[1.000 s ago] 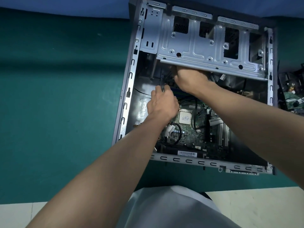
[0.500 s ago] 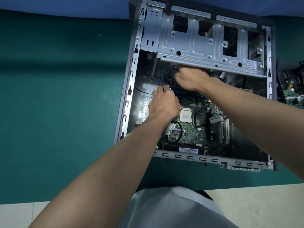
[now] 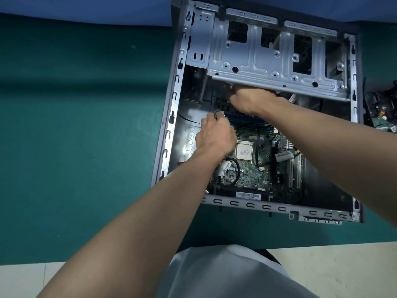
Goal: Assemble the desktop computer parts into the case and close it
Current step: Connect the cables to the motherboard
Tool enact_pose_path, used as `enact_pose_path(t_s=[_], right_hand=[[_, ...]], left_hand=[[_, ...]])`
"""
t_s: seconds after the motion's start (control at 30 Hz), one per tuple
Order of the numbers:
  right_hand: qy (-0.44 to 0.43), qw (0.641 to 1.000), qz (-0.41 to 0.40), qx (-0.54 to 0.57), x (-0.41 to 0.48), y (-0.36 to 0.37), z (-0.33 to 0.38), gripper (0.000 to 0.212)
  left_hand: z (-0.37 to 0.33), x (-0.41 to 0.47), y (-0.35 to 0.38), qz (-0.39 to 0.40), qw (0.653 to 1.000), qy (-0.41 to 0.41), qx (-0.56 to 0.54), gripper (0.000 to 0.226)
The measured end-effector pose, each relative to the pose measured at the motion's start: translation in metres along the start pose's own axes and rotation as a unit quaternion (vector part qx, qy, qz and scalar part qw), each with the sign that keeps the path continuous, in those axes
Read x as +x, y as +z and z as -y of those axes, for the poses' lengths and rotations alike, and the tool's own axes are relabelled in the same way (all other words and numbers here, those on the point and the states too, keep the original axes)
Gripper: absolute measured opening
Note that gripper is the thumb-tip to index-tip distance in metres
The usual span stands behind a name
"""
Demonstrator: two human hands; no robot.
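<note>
The open grey computer case [image 3: 169, 134] lies on its side on the green table. The green motherboard [image 3: 247, 171] sits inside, with a bare silver CPU [image 3: 243, 151] and blue and green memory slots [image 3: 253, 125]. My left hand [image 3: 214, 136] hovers at the board's upper left corner, fingers curled, pinching the end of a thin black cable [image 3: 189, 120]. My right hand [image 3: 251, 100] reaches under the edge of the silver drive cage [image 3: 268, 61]. Its fingers curl downward out of sight, so what they hold is hidden.
A dark loose part with a green circuit board [image 3: 382, 112] lies just right of the case. Green table surface [image 3: 75, 125] stretches to the left. The pale floor [image 3: 322, 265] and my light clothing show below the table's front edge.
My right hand has slid slightly left and further under the drive cage. The left hand stays almost in place at the board's corner.
</note>
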State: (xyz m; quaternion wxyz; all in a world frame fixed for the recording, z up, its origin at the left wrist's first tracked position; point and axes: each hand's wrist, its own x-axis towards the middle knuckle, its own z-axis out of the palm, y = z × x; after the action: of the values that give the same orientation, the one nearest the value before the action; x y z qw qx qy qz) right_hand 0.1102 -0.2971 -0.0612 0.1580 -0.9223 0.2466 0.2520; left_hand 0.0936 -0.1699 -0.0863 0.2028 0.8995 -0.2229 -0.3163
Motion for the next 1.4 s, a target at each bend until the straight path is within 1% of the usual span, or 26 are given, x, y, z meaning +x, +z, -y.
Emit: enact_pose_path(t_s=[0.07,0.13,0.17,0.23,0.3,0.4,0.43,0.53,0.57,0.63,0.7,0.77,0.8,0.87,0.93,1.03,1.07,1.13,1.2,1.3,1.37,1.4], right_hand=[[0.002,1.000,0.026,0.009,0.003,-0.001,0.002,0.035],[-0.004,1.000,0.006,0.023,0.003,-0.002,0.002,0.021],[-0.006,1.000,-0.005,0.029,0.001,-0.003,0.001,0.018],[-0.013,0.999,-0.016,0.028,0.001,-0.003,0.001,0.027],[-0.020,0.999,-0.016,0.025,0.002,-0.003,0.004,0.029],[-0.029,0.999,0.010,0.018,0.004,-0.003,0.007,0.036],[-0.028,0.999,0.014,0.018,0.003,-0.004,0.007,0.035],[-0.040,0.999,-0.012,0.011,0.004,-0.003,0.004,0.026],[-0.041,0.999,-0.020,0.009,0.004,-0.002,0.003,0.026],[-0.053,0.998,-0.043,0.004,0.004,-0.001,0.002,0.027],[-0.063,0.997,-0.048,0.014,0.006,0.000,0.003,0.026],[-0.059,0.998,-0.026,0.013,0.008,-0.001,0.004,0.026],[-0.058,0.998,-0.014,0.005,0.009,-0.001,0.004,0.030],[-0.052,0.999,-0.008,0.007,0.010,-0.001,0.003,0.027],[-0.059,0.998,-0.024,0.009,0.008,-0.001,0.001,0.025],[-0.099,0.992,-0.080,0.017,0.010,0.000,0.000,0.022],[-0.101,0.991,-0.083,0.025,0.012,0.000,0.001,0.022],[-0.089,0.994,-0.055,0.017,0.015,0.001,0.003,0.030],[-0.102,0.994,-0.039,0.004,0.016,0.001,0.004,0.033],[-0.116,0.988,-0.096,-0.014,0.017,0.001,0.001,0.020],[-0.110,0.988,-0.108,-0.020,0.021,0.002,-0.001,0.010],[-0.105,0.988,-0.108,-0.018,0.025,0.002,-0.001,0.008]], left_hand=[[0.000,0.000,0.000,-0.001,1.000,0.001,-0.001,0.051],[-0.001,0.000,0.001,-0.002,1.000,0.000,0.000,0.051],[-0.001,0.000,0.001,-0.002,1.000,0.001,0.000,0.051],[-0.001,0.000,0.000,-0.001,1.000,0.002,-0.003,0.052],[0.000,0.000,0.000,-0.001,1.000,0.003,-0.006,0.052],[0.000,-0.001,0.000,-0.002,1.000,0.003,-0.008,0.051],[0.000,-0.001,-0.001,-0.001,1.000,0.002,-0.008,0.049],[0.000,-0.002,-0.002,0.010,1.000,0.002,-0.003,0.033],[0.000,-0.002,-0.002,0.013,1.000,0.001,-0.002,0.027],[0.000,-0.003,-0.002,0.015,1.000,0.001,-0.004,0.023],[0.001,-0.003,-0.003,0.013,1.000,0.003,-0.006,0.023],[0.001,-0.003,-0.003,0.013,1.000,0.003,-0.008,0.024],[0.001,-0.003,-0.003,0.013,1.000,0.003,-0.009,0.025],[0.001,-0.003,-0.003,0.014,1.000,0.002,-0.009,0.025],[0.001,-0.003,-0.002,0.013,1.000,0.003,-0.009,0.025],[0.001,-0.002,-0.002,0.009,1.000,0.005,-0.009,0.025],[0.001,-0.002,-0.001,0.008,1.000,0.006,-0.008,0.025],[0.001,-0.002,-0.001,0.006,1.000,0.005,-0.006,0.024],[0.001,-0.002,0.000,0.006,1.000,0.006,-0.004,0.025],[0.001,-0.002,0.000,0.006,1.000,0.008,-0.002,0.025],[0.001,-0.002,0.000,0.006,1.000,0.009,-0.001,0.025],[0.001,-0.002,0.000,0.004,1.000,0.011,0.000,0.026]])
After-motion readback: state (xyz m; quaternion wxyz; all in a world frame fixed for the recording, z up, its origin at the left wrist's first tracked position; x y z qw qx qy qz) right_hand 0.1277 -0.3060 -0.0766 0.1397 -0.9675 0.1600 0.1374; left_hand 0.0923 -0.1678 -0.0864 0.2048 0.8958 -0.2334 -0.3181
